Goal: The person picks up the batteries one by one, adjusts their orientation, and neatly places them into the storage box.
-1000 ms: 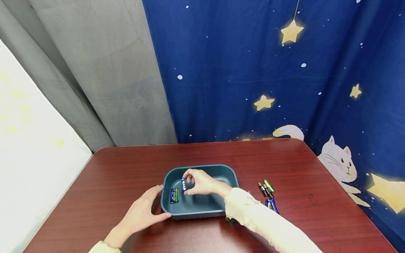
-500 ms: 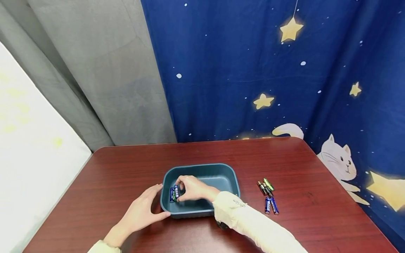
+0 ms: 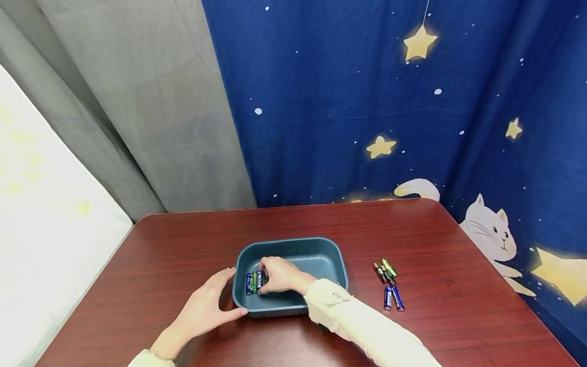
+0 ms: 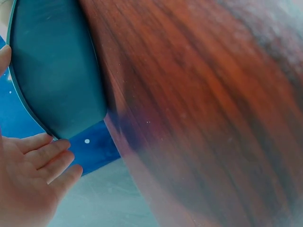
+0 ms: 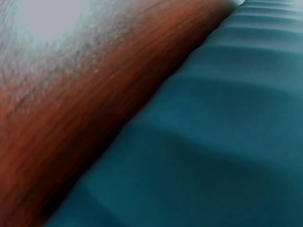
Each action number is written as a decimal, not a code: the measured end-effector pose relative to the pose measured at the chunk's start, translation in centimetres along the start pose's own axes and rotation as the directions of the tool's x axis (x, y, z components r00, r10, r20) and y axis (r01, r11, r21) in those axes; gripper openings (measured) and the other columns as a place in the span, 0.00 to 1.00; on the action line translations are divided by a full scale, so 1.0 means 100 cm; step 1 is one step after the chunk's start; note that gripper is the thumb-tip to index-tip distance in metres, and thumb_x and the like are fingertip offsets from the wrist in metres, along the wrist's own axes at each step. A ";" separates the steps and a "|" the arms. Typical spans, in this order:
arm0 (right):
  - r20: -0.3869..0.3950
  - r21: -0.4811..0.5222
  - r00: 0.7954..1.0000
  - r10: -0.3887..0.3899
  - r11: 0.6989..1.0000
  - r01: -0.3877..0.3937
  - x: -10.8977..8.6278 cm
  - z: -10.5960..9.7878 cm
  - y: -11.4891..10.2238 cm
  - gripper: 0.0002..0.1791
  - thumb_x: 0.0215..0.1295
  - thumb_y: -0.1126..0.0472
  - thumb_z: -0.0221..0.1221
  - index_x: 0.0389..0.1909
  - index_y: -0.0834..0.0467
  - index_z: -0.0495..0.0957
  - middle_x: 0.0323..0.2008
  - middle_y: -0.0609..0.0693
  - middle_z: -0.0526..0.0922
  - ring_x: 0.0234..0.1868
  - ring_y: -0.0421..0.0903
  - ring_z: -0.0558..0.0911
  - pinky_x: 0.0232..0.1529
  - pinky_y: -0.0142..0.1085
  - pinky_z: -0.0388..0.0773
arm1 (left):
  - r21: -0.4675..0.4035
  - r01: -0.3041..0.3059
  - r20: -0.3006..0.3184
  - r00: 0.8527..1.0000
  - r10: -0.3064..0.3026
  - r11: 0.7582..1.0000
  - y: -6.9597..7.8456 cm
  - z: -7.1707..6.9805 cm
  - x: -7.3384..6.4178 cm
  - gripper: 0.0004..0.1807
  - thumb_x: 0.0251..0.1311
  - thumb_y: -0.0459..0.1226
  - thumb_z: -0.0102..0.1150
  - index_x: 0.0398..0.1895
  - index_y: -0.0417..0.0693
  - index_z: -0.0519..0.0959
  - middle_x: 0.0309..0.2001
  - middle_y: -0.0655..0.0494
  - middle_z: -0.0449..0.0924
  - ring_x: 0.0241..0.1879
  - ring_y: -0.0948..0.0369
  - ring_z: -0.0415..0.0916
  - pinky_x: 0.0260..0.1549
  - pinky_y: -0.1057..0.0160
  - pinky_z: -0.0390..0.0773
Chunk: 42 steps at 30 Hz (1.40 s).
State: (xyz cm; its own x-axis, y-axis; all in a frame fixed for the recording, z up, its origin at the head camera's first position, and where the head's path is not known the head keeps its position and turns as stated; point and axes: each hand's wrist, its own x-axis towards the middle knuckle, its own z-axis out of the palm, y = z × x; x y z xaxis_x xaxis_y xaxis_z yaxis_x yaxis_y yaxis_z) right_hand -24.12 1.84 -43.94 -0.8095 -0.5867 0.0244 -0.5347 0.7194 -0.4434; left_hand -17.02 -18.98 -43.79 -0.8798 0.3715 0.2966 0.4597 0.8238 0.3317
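A teal plastic bin (image 3: 321, 266) stands on the table. Inside, near its left end, a blue battery (image 3: 249, 284), a green battery (image 3: 254, 283) and a blue-and-white battery (image 3: 259, 279) lie side by side. My right hand (image 3: 283, 275) pinches the blue-and-white one lengthwise, thumb at the near end and fingers at the far end. Outside the bin, my left hand (image 3: 208, 300) has its thumb and fingers spread against the left corners. The left wrist view shows that hand's extended fingers (image 4: 47, 163) at the bin's wall (image 4: 57, 71). In the right wrist view only the bin's ribbed side (image 5: 213, 127) and the tabletop appear.
On the reddish-brown table (image 3: 192, 234), right of the bin, lie a green battery (image 3: 389, 268), dark-and-gold batteries (image 3: 379, 273) and two blue batteries (image 3: 397, 298). Behind the table hang a grey curtain (image 3: 137, 102) and a blue star-patterned curtain (image 3: 330, 102).
My right hand has moved left and down inside the bin with the blue-and-white battery, bringing it to the right of the green one. The left hand has stayed at the bin's left side.
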 end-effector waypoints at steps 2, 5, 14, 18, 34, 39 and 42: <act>0.003 -0.013 1.000 0.008 1.000 -0.008 0.000 0.000 0.000 0.25 0.40 0.49 0.70 0.40 0.55 0.74 0.22 0.40 0.68 0.24 0.34 0.69 0.25 0.24 0.66 | 0.002 0.002 0.001 1.000 -0.002 1.000 0.000 0.000 0.000 0.48 0.38 0.66 0.60 0.61 0.47 0.67 0.59 0.53 0.68 0.58 0.56 0.65 0.49 0.50 0.72; 0.002 -0.015 1.000 0.008 1.000 -0.008 0.000 0.000 0.000 0.26 0.40 0.50 0.70 0.40 0.56 0.74 0.23 0.40 0.69 0.24 0.34 0.69 0.25 0.24 0.66 | 0.002 0.006 0.004 1.000 -0.006 1.000 0.000 0.000 0.000 0.48 0.38 0.66 0.61 0.61 0.47 0.67 0.58 0.53 0.69 0.58 0.56 0.65 0.49 0.50 0.72; -0.009 0.056 1.000 0.008 0.998 -0.008 -0.002 -0.010 0.003 0.28 0.42 0.51 0.69 0.45 0.58 0.74 0.28 0.45 0.74 0.26 0.35 0.70 0.28 0.25 0.68 | -0.002 0.027 0.026 0.999 -0.027 1.000 0.001 -0.001 -0.001 0.49 0.37 0.67 0.60 0.61 0.49 0.67 0.59 0.54 0.68 0.58 0.57 0.65 0.49 0.50 0.73; -0.028 0.089 0.999 -0.019 0.996 0.022 -0.006 -0.019 0.004 0.27 0.44 0.53 0.69 0.45 0.60 0.73 0.30 0.48 0.76 0.27 0.36 0.70 0.30 0.25 0.69 | 0.003 0.013 0.002 1.000 -0.013 1.000 0.000 0.000 0.000 0.48 0.37 0.66 0.61 0.60 0.48 0.68 0.58 0.53 0.69 0.58 0.56 0.66 0.48 0.50 0.73; -0.083 0.173 0.987 -0.137 0.973 0.150 -0.042 -0.050 0.007 0.27 0.45 0.53 0.69 0.45 0.59 0.72 0.31 0.47 0.74 0.29 0.43 0.73 0.29 0.25 0.68 | 0.002 0.020 0.011 1.000 -0.020 1.000 -0.001 0.001 0.000 0.48 0.38 0.66 0.61 0.61 0.47 0.68 0.58 0.53 0.69 0.58 0.56 0.66 0.49 0.50 0.72; -0.110 0.190 0.984 -0.139 0.969 0.158 -0.058 -0.060 0.014 0.26 0.45 0.53 0.69 0.45 0.57 0.72 0.30 0.45 0.74 0.31 0.45 0.73 0.31 0.27 0.69 | -0.001 0.024 0.012 1.000 -0.024 1.000 0.000 0.001 0.000 0.48 0.37 0.65 0.62 0.61 0.47 0.68 0.58 0.53 0.69 0.58 0.56 0.66 0.49 0.50 0.72; -0.126 0.196 0.983 -0.135 0.968 0.158 -0.067 -0.066 0.024 0.27 0.45 0.53 0.68 0.45 0.58 0.72 0.31 0.45 0.74 0.33 0.47 0.73 0.32 0.29 0.69 | 0.000 0.022 0.014 1.000 -0.022 1.000 0.000 0.000 0.000 0.49 0.37 0.66 0.61 0.61 0.47 0.67 0.58 0.53 0.69 0.58 0.56 0.66 0.49 0.50 0.72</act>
State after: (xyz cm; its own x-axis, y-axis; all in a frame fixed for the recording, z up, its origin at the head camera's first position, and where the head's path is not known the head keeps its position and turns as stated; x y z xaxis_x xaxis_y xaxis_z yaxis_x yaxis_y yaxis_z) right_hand -21.55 9.93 -39.26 -0.7540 -0.6268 0.1964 -0.5978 0.5308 -0.6008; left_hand -16.97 -19.00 -43.77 -0.8913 0.3591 0.2769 0.4402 0.8320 0.3378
